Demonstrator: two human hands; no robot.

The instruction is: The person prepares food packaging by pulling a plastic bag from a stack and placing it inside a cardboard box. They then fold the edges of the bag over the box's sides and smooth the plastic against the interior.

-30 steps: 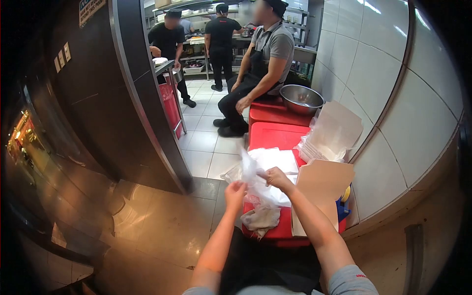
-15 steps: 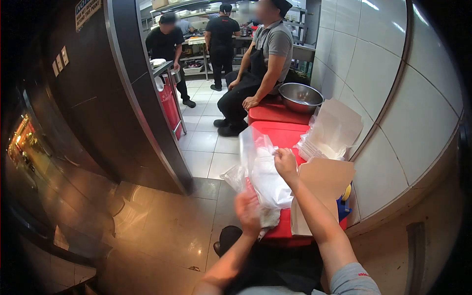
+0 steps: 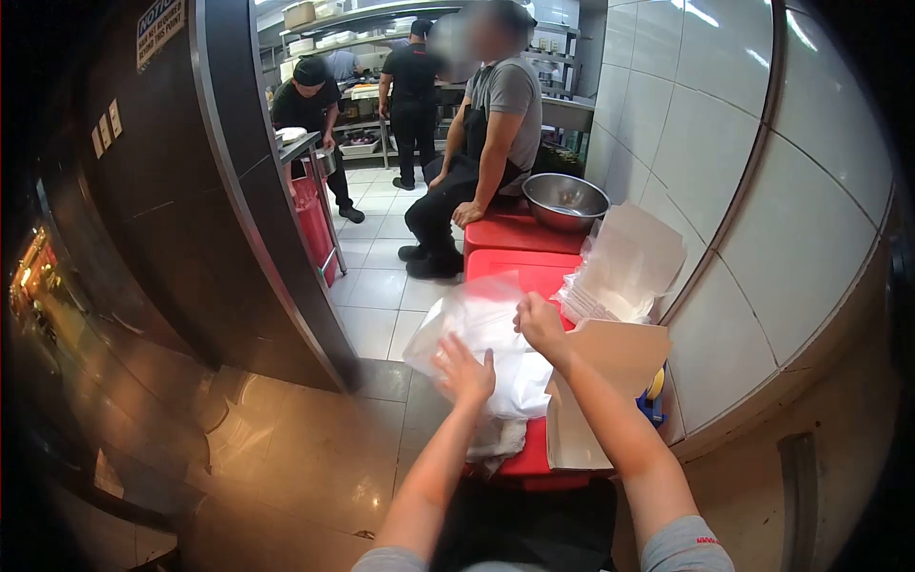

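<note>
A clear plastic bag (image 3: 448, 319) spreads out in front of me, with more white plastic (image 3: 524, 386) under it on the red lid. My left hand (image 3: 465, 372) presses against the bag with fingers spread and thumb raised. At the bag's right side, my right hand (image 3: 540, 324) is closed, pinching its edge. An open cardboard box (image 3: 610, 367) lies beneath my right forearm. Near my left wrist a whitish cloth (image 3: 510, 440) hangs at the lid's front edge.
A red container lid (image 3: 524, 270) carries these things. Beyond stand a second open box (image 3: 634, 257) with clear plastic and a steel bowl (image 3: 566, 200). A person (image 3: 486, 143) sits on the farther red container. Tiled wall (image 3: 724, 143) bounds the right, a dark partition (image 3: 276, 210) the left.
My left hand has risen from the bag's lower left and opened flat against it. My right hand keeps its pinch. The bag has swung left and spread wider.
</note>
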